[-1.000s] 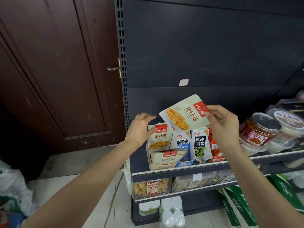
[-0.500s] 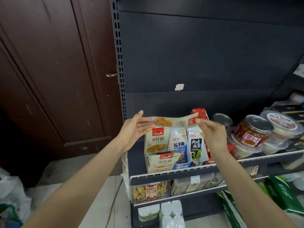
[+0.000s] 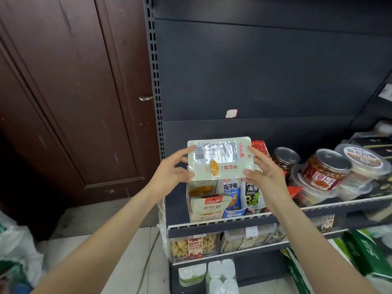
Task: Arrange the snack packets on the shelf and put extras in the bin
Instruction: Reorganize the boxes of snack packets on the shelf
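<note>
A pale green snack packet (image 3: 220, 159) hangs in the air above the shelf, its printed back with the barcode turned toward me. My left hand (image 3: 171, 172) pinches its left edge and my right hand (image 3: 265, 168) pinches its right edge. Directly below stands an open cardboard display box (image 3: 206, 205) holding more of the same packets. Beside that box, upright blue-and-white packets (image 3: 232, 195) and dark green seaweed packets (image 3: 253, 194) stand on the dark shelf (image 3: 222, 221). A red packet (image 3: 259, 146) peeks out behind my right hand.
Jars with red labels (image 3: 324, 169) and lidded tubs (image 3: 360, 162) crowd the shelf's right side. Clear bins of snacks (image 3: 194, 246) sit on the lower shelf, tissue rolls (image 3: 220, 274) below. A brown door (image 3: 70, 92) stands left, white bags (image 3: 17, 257) on the floor.
The packet was held by my right hand alone, face up. It turned flat, then flipped, and now both hands hold it with its back toward me.
</note>
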Available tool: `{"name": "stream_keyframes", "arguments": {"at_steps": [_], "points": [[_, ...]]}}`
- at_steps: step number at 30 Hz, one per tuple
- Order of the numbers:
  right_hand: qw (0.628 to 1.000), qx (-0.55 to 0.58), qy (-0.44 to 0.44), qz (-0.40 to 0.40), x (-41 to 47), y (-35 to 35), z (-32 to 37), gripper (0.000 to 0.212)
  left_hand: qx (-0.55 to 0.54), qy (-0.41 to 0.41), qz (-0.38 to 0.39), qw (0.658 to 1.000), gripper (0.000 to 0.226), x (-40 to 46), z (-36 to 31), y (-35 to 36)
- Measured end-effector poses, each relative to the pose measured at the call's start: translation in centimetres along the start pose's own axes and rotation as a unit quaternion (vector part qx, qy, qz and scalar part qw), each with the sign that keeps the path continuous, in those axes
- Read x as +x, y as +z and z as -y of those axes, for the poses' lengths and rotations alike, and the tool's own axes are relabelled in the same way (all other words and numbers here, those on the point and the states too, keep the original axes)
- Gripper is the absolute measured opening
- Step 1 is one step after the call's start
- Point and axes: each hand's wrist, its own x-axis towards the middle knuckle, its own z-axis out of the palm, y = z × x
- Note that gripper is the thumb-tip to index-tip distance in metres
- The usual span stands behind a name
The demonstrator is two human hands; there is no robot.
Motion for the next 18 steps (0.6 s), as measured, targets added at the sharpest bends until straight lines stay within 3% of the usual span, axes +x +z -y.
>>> {"name": "stream_keyframes", "arguments": {"at_steps": [8, 14, 16, 18], "points": [[1.000, -0.007, -0.011, 0.009, -0.2, -0.2, -0.1, 0.063, 0.005, 0.006, 0.019, 1.000, 0.070, -0.1, 0.1, -0.2], [1.000, 0.011, 0.005, 0.024, 0.5, 0.4, 1.2, 0.042, -0.083, -0.092, 0.020, 0.992, 0.057, 0.3, 0.2, -1.0], [0.998, -0.045, -0.044, 0.030, 0.8, 0.4, 1.7, 0.039, -0.138, -0.126, 0.036, 0.982, 0.050, 0.5, 0.4, -1.5], [0.977, -0.172, -0.125, 0.028, 1.1, 0.5, 2.1, 0.030, -0.178, -0.150, 0.041, 0.972, 0.044, 0.8, 0.5, -1.8]]}}
